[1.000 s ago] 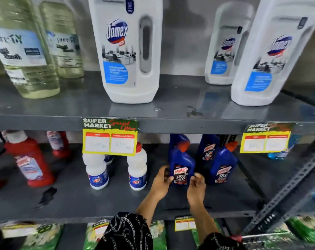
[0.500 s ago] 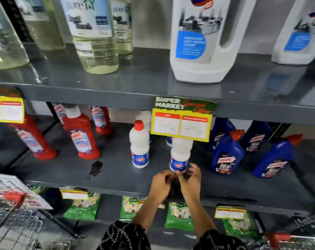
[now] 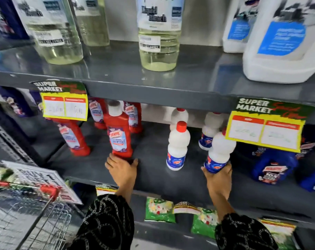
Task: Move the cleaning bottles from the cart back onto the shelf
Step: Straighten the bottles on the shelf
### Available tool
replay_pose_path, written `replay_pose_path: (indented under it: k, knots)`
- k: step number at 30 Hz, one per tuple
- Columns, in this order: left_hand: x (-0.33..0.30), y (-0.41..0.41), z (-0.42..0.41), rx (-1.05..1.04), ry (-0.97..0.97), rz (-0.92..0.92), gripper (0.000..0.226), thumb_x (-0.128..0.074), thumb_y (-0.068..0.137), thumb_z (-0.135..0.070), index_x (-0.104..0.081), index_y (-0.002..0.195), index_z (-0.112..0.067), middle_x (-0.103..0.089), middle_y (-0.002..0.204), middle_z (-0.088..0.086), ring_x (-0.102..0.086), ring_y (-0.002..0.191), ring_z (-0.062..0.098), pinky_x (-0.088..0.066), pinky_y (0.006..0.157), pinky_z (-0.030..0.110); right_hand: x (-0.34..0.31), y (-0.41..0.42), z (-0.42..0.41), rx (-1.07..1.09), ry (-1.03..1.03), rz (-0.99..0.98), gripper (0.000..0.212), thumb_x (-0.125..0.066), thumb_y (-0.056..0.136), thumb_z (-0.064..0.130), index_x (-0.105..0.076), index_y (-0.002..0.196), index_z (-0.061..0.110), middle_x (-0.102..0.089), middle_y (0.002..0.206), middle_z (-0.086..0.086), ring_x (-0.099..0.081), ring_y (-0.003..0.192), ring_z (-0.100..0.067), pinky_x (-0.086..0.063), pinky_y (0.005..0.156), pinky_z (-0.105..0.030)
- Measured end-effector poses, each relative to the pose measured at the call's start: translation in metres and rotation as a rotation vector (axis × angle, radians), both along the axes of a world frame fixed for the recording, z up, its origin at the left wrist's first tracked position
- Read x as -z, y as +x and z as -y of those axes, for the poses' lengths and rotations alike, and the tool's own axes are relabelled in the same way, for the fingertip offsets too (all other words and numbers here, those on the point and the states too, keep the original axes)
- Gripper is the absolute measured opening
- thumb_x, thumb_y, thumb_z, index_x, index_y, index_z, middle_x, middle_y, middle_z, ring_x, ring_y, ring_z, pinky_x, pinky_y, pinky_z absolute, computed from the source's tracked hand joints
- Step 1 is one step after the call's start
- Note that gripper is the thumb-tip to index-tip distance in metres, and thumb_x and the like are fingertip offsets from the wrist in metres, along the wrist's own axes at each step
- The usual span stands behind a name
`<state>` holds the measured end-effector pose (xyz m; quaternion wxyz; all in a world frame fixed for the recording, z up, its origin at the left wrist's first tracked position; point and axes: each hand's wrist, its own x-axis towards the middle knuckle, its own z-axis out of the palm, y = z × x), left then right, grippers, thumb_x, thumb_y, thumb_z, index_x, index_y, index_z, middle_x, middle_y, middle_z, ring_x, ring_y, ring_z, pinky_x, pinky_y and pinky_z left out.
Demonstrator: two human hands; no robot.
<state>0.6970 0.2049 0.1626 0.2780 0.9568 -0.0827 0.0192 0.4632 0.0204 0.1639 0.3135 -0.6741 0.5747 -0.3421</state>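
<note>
We observed a grey metal shelf (image 3: 153, 170) unit, its middle tier carrying the bottles under study and its upper tier (image 3: 117, 73) carrying larger containers. On that upper tier stood big white plastic jugs with blue labels (image 3: 286, 51) at the right and clear plastic bottles of pale yellow liquid (image 3: 159, 33) toward the centre and left. At lower left we saw a wire shopping cart with red handle fittings (image 3: 35, 204), just beside the shelf front. Two yellow and green paper price tags (image 3: 264, 125) hung from the upper tier's front edge. At the far right of the middle tier stood dark blue plastic toilet-cleaner bottles (image 3: 273, 166); green plastic packets (image 3: 160, 210) lay on the tier below.

We noted the red plastic cleaner bottle with a white cap (image 3: 119, 132) upright on the middle tier, with similar red bottles behind and to its left. The left hand (image 3: 123, 167) lay at its base, fingers touching the foot of the bottle and curved about it; we could not tell whether it gripped. The right hand (image 3: 218, 175) was closed around the bottom of a small white plastic bottle with a blue label (image 3: 219, 152), which stood tilted slightly, at or just above the tier. A matching white bottle with a red cap (image 3: 178, 147) stood upright between the two hands, touching neither.
</note>
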Motion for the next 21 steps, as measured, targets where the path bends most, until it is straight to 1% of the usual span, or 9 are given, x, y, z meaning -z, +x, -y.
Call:
replay_pose_path:
  k: [3,6,12,16,19,21]
  knots:
    - [0.003,0.012,0.0,-0.05,-0.015,0.006,0.109,-0.073,0.063,-0.058,-0.03,0.134,0.013,-0.042,0.137,0.031,-0.036,0.13,0.044,-0.031,0.109,0.05,0.0,0.0,-0.001,-0.011,-0.017,-0.009,0.103,-0.082,0.064,0.04,-0.022,0.143,0.013,-0.048,0.141,-0.019,-0.053,0.12,-0.044,-0.049,0.093,-0.056]
    - [-0.001,0.015,0.003,-0.122,-0.075,0.021,0.102,-0.075,0.059,-0.06,-0.038,0.128,0.007,-0.046,0.136,0.025,-0.04,0.129,0.041,-0.037,0.103,0.051,-0.001,0.0,-0.002,-0.015,-0.027,-0.015,0.1,-0.081,0.063,0.04,-0.023,0.141,0.016,-0.055,0.134,-0.019,-0.055,0.117,-0.044,-0.047,0.095,-0.057]
    - [-0.005,0.027,0.004,-0.135,-0.117,-0.001,0.099,-0.076,0.055,-0.058,-0.042,0.127,0.001,-0.046,0.138,0.019,-0.038,0.131,0.036,-0.032,0.106,0.052,-0.003,-0.001,-0.002,-0.002,-0.011,0.014,0.097,-0.082,0.06,0.038,-0.024,0.137,0.022,-0.061,0.129,-0.014,-0.057,0.117,-0.039,-0.039,0.104,-0.056]
    - [-0.003,0.027,-0.004,-0.115,-0.14,0.005,0.098,-0.078,0.054,-0.055,-0.044,0.126,0.002,-0.048,0.137,0.019,-0.04,0.131,0.034,-0.032,0.107,0.049,-0.004,-0.003,-0.005,-0.017,0.004,0.016,0.094,-0.083,0.059,0.039,-0.027,0.133,0.022,-0.061,0.127,-0.013,-0.057,0.115,-0.039,-0.04,0.103,-0.057]
    - [-0.001,0.03,-0.018,-0.055,-0.145,0.051,0.096,-0.079,0.055,-0.054,-0.045,0.125,0.002,-0.051,0.135,0.019,-0.042,0.131,0.033,-0.031,0.108,0.048,-0.006,-0.005,-0.01,-0.036,0.001,0.026,0.098,-0.085,0.057,0.038,-0.025,0.133,0.024,-0.062,0.127,-0.014,-0.059,0.113,-0.039,-0.045,0.1,-0.053]
    - [-0.001,0.03,-0.024,-0.02,-0.133,0.077,0.097,-0.079,0.056,-0.054,-0.044,0.126,0.003,-0.051,0.134,0.02,-0.043,0.13,0.034,-0.03,0.11,0.047,-0.008,-0.007,-0.011,-0.049,0.011,0.025,0.102,-0.086,0.056,0.037,-0.024,0.136,0.026,-0.06,0.13,-0.013,-0.059,0.115,-0.038,-0.045,0.1,-0.054]
